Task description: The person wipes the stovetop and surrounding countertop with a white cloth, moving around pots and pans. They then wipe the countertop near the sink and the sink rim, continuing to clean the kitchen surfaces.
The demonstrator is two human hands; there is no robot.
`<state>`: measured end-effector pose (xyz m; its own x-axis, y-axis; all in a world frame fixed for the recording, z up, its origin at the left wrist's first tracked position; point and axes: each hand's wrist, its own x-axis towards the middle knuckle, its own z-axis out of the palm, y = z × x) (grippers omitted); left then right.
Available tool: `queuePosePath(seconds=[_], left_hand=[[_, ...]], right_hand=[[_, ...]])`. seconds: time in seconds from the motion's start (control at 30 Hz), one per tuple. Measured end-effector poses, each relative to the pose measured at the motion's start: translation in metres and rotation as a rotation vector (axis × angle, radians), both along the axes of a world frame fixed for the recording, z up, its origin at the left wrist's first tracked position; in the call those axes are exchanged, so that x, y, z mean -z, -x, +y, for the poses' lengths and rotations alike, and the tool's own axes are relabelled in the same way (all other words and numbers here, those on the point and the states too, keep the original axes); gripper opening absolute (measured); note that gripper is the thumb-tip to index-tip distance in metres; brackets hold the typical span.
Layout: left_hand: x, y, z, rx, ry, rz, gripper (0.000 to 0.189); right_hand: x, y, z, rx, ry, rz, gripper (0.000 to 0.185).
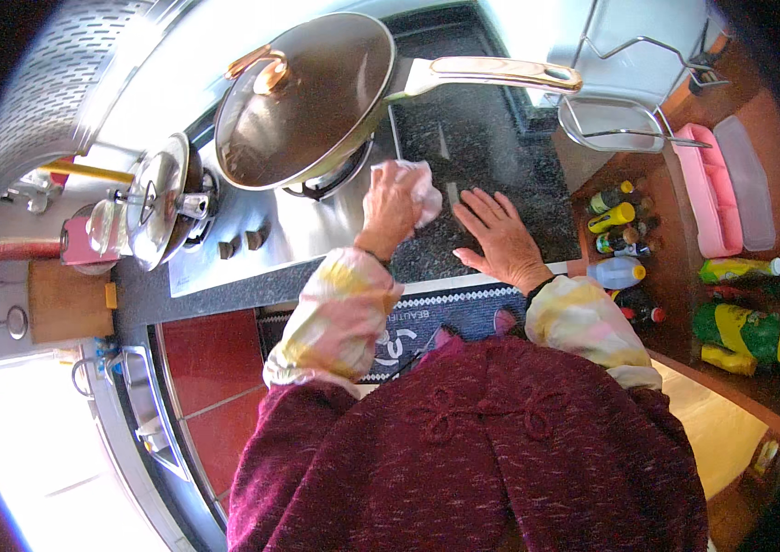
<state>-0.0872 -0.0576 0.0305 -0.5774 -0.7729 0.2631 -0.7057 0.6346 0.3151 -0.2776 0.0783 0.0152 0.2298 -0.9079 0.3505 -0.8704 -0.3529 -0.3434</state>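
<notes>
My left hand is closed over a crumpled whitish cloth at the right edge of the steel gas hob. The cloth rests where the hob meets a dark speckled stone countertop. My right hand lies on that counter, fingers spread and holding nothing. Just beyond my left hand, a large wok sits on a burner under a glass lid. Its long handle points right, over the counter. Both my forearms wear patterned sleeve covers.
A second lidded pot stands on the left burner. To the right, shelves hold several bottles, a pink divided box and a wire rack. A sink lies at lower left. Below the counter edge is a floor mat.
</notes>
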Motion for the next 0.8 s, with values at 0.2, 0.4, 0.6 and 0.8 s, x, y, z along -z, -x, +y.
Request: queuePosePath(seconds=[0.2, 0.4, 0.6, 0.8], left_hand=[[0.002, -0.099, 0.075, 0.195, 0.066, 0.010, 0.051], [0.012, -0.209, 0.051, -0.424, 0.097, 0.075, 0.053], [0.022, -0.113, 0.067, -0.238, 0.134, 0.113, 0.055], [0.001, -0.022, 0.114, -0.010, 0.026, 0.213, 0.042]], right_hand=[[0.002, -0.001, 0.000, -0.008, -0.004, 0.034, 0.082], [0.005, 0.001, -0.001, -0.026, -0.002, 0.096, 0.101], [0.004, 0.002, -0.001, -0.050, -0.027, 0.105, 0.110], [0.001, 0.002, -0.001, -0.044, -0.082, 0.094, 0.112]])
